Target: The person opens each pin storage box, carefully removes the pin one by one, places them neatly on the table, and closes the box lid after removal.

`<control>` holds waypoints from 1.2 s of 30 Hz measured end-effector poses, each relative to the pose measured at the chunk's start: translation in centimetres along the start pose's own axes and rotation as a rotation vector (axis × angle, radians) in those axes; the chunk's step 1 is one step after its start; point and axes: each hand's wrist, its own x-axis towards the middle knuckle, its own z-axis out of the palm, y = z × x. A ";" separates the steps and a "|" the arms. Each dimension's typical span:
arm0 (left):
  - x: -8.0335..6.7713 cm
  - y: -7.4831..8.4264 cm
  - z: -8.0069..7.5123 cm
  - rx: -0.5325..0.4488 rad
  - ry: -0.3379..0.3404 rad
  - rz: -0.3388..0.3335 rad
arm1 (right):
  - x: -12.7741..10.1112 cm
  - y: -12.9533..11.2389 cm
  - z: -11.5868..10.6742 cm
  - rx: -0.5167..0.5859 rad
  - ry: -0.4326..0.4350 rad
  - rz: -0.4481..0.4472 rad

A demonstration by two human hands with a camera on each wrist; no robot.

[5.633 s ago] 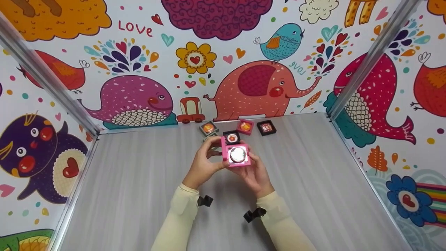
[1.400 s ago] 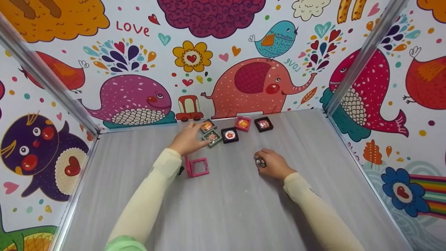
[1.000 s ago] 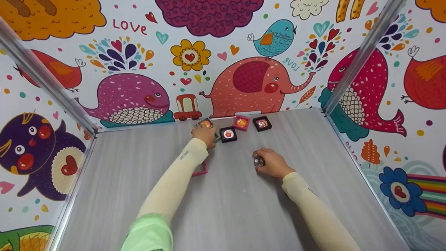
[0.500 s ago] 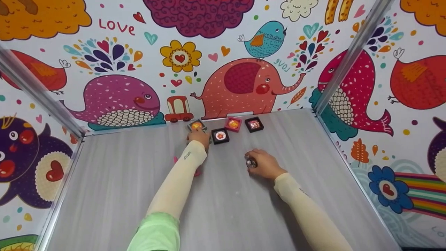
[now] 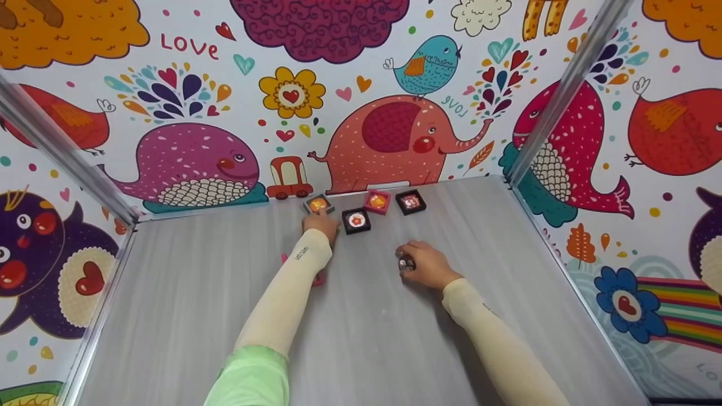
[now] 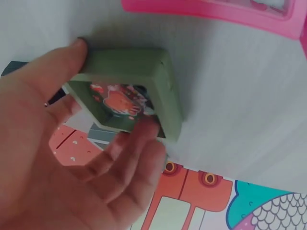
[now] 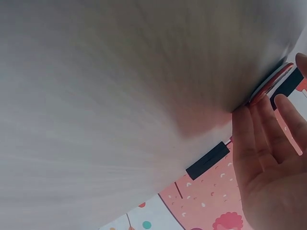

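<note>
My left hand [image 5: 320,225] is over a small green display box [image 6: 160,91] near the back wall. In the left wrist view its thumb lies along one edge of the box, and the fingers curl at the opposite side, one fingertip reaching over the picture badge [image 6: 122,103] inside. From above, the hand hides most of this box. My right hand [image 5: 426,265] grips a small round badge [image 5: 405,264] between thumb and fingertips, low over the table. The right wrist view shows this badge [image 7: 271,86] tilted on edge at the fingertips.
Behind the left hand sits another grey-green box [image 5: 308,206]. A black box [image 5: 357,230], a pink-red box [image 5: 377,212] and another black box [image 5: 413,212] stand to the right. An open pink case [image 6: 216,14] lies beneath the left forearm.
First, both hands held the pink case with a round shiny disc. Later the case lies on the table and the right hand holds a badge. The left hand has moved onto the green box.
</note>
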 end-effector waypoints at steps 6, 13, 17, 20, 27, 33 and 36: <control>-0.4 -0.4 -0.3 -0.036 -0.027 -0.012 | 0.1 0.1 0.1 0.010 0.015 -0.003; -0.8 -1.0 0.2 -0.081 0.012 0.016 | 0.1 -0.3 0.0 0.013 0.012 -0.010; -1.2 -1.3 -0.2 -0.089 0.042 0.060 | 0.1 -0.3 -0.1 0.012 -0.002 0.001; -1.5 -1.7 -0.7 -0.098 0.071 0.088 | 0.1 -0.2 -0.1 0.017 -0.009 0.013; -3.4 -3.1 -1.2 -0.209 0.185 0.150 | 0.1 -0.3 0.4 0.020 0.000 -0.003; -6.6 -2.6 -1.4 -0.361 0.266 0.233 | -0.3 -0.1 0.4 0.092 0.004 0.012; -7.9 -2.1 -1.7 -0.390 0.291 0.250 | -0.4 -0.1 0.2 0.134 0.004 0.018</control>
